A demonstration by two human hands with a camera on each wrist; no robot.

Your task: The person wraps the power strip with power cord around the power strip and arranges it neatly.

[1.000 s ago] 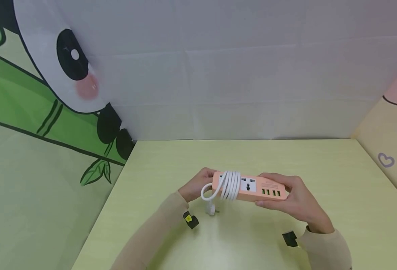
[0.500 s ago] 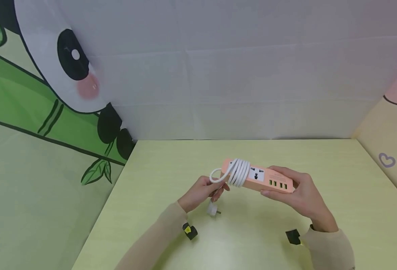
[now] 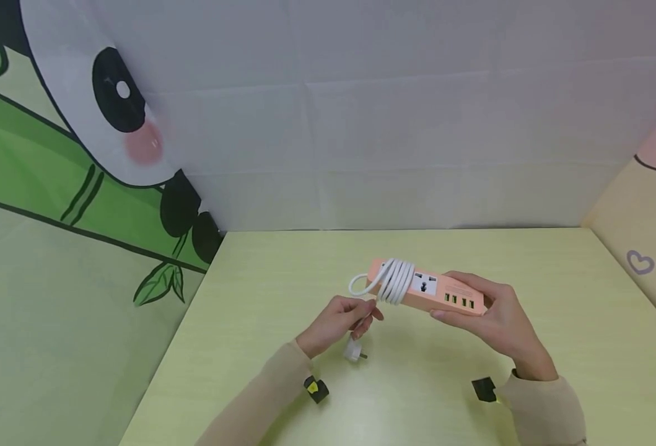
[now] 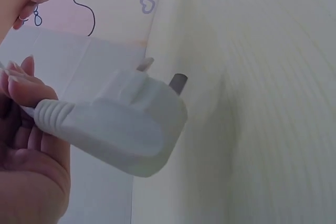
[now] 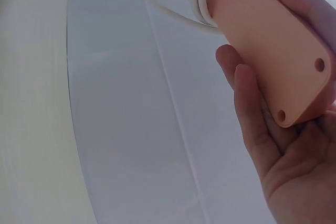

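A pink power strip [image 3: 441,294] with a white cord [image 3: 397,282] wound several times round its left half is held above the table. My right hand [image 3: 486,310] grips its right end, thumb on the near side and fingers on the far side. In the right wrist view its plain underside [image 5: 273,51] shows. My left hand [image 3: 344,322] pinches the cord's free part just above the white plug [image 3: 353,350], which hangs below the fingers. The left wrist view shows the plug [image 4: 126,124] close, its metal prongs pointing away from the hand.
The pale wooden table [image 3: 277,266] lies beneath both hands. A white wall sheet [image 3: 394,142] stands behind it, with a printed panda and bamboo panel at the left and a cream panel [image 3: 640,248] at the right. Dark wrist gear [image 3: 316,389] sits by the left sleeve.
The power strip has risen and shifted right in my right hand, its left end tilting up. My left hand has let go of the strip's left end and now pinches the cord near the plug.
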